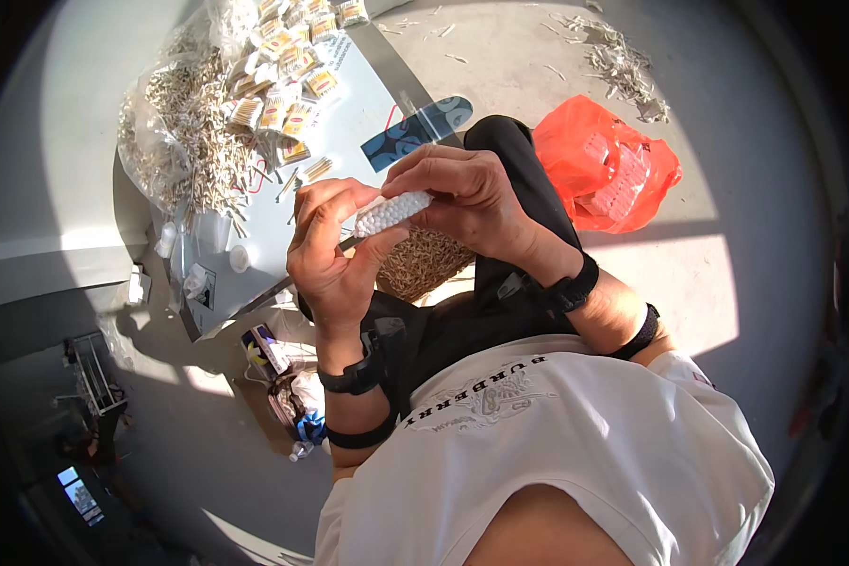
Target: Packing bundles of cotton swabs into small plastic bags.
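Observation:
Both hands hold a bundle of cotton swabs (392,214) above my lap, its white round tips packed side by side toward me. My left hand (335,255) grips the left end, with the thumb below and the fingers over the top. From the right, my right hand (472,196) pinches the other end between thumb and fingers. Whether a wrapper surrounds the bundle I cannot tell; the sticks are hidden behind the tips. On the grey table (349,123) beyond my left hand lie a few loose cotton swabs (302,177).
A heap of loose swabs (193,132) and several filled swab packets (288,94) cover the table's far left. A white cup (241,258) stands near its edge. Below my hands is a mass of brown sticks (424,262). A red plastic bag (623,170) rests on the floor to the right.

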Available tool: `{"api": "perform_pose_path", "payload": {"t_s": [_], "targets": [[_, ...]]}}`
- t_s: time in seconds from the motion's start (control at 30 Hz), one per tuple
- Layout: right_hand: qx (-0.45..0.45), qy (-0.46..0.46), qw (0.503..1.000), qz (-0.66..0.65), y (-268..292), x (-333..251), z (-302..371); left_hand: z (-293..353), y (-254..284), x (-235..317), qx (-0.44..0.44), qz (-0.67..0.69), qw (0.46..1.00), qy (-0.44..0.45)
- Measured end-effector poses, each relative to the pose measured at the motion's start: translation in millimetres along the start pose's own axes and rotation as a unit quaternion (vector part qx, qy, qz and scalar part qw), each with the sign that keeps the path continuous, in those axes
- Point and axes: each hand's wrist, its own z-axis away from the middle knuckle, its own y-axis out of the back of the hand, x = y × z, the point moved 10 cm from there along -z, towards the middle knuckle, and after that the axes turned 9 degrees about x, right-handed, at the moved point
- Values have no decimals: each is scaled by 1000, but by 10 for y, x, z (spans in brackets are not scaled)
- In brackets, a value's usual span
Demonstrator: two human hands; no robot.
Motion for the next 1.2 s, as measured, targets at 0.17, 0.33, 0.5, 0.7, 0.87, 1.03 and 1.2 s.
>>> {"api": "perform_pose_path", "payload": {"t_s": [0.17,0.33,0.5,0.7,0.87,1.03,1.2], "targets": [[-9,-30,998,49,-24,-1,8,-20,-8,68,-3,-43,999,-34],[-33,-24,998,54,-17,-60,33,-22,-15,91,-8,-49,998,-31],[-39,67,995,58,-11,-248,12,-54,-20,248,-13,-27,995,-91],[-45,-1,998,35,-8,-109,34,-66,-47,171,-36,-18,997,-62],[-34,-31,999,11,-7,-117,1,-84,39,144,-42,-58,997,-26],[-36,26,999,-5,-10,-219,-11,-103,50,165,-37,-34,999,-12],[-35,30,999,8,-17,-280,-5,-94,87,230,-28,-5,996,-85]]}}
